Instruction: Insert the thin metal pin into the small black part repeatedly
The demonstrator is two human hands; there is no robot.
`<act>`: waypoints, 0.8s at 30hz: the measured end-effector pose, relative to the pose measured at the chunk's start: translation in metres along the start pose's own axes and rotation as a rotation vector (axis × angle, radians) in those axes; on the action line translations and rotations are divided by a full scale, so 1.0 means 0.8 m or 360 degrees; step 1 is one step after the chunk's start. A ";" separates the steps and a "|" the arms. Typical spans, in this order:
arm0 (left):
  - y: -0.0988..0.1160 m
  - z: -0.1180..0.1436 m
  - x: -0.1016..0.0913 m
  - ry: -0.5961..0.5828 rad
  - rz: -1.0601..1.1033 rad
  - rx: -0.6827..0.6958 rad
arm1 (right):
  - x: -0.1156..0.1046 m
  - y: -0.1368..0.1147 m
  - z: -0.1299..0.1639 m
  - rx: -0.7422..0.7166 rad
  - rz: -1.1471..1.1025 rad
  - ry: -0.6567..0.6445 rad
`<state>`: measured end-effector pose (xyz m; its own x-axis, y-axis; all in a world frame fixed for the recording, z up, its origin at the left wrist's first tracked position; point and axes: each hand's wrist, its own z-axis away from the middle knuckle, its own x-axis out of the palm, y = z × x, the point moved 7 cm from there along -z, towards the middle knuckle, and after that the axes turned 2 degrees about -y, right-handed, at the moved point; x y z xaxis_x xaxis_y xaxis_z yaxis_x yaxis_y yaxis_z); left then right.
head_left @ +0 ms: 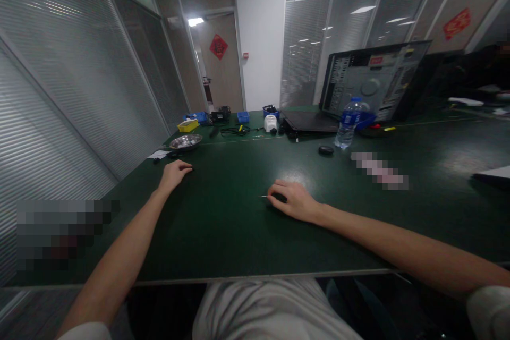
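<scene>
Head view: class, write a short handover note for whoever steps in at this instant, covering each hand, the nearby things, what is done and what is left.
Left hand: curled, resting on the dark green table, fingertips at a small dark object; grip unclear.
Right hand: fingers closed over a small dark item with a thin metal tip poking out.
Nearby: round metal dish, clear plastic water bottle, small black oval object, open computer case.
Done: nothing visibly assembled. Left: unclear.

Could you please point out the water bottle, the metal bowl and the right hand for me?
Water bottle (347, 126): head view, on its label.
Metal bowl (185, 141): head view, on its inside.
Right hand (294, 201): head view, on its back.
</scene>
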<state>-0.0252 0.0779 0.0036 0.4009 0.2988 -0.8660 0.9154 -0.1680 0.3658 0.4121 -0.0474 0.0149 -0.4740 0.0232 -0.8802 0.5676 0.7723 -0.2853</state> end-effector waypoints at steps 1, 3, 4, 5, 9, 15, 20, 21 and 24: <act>-0.008 0.002 -0.005 0.0021 -0.0048 -0.0017 | 0.000 0.000 0.000 -0.0001 0.0002 0.0001; -0.016 0.005 -0.011 0.0043 -0.0150 -0.0023 | 0.000 0.000 0.000 -0.0004 0.0006 0.0006; -0.017 0.006 -0.013 0.0048 -0.0204 -0.0016 | 0.000 0.000 0.001 -0.0005 0.0007 0.0009; -0.017 0.007 -0.014 0.0049 -0.0256 -0.0008 | 0.000 0.000 0.001 -0.0007 0.0006 0.0008; -0.012 0.008 -0.012 0.0017 -0.0401 0.0014 | -0.001 -0.001 0.001 -0.0012 0.0005 0.0002; -0.015 0.005 -0.006 -0.0004 -0.0457 0.0010 | -0.003 -0.004 0.000 -0.0006 0.0011 -0.0007; -0.017 0.005 -0.006 -0.0004 -0.0466 0.0026 | -0.002 -0.004 0.000 -0.0011 -0.0013 -0.0030; -0.017 0.005 -0.005 -0.0005 -0.0471 0.0027 | -0.002 -0.004 0.000 -0.0014 -0.0017 -0.0035; -0.017 0.004 -0.005 -0.0004 -0.0503 0.0022 | -0.001 -0.003 0.000 -0.0018 -0.0010 -0.0024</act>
<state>-0.0393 0.0761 0.0011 0.0965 0.3357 -0.9370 0.9941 -0.0798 0.0738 0.4110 -0.0493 0.0161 -0.4672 0.0089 -0.8841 0.5569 0.7796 -0.2864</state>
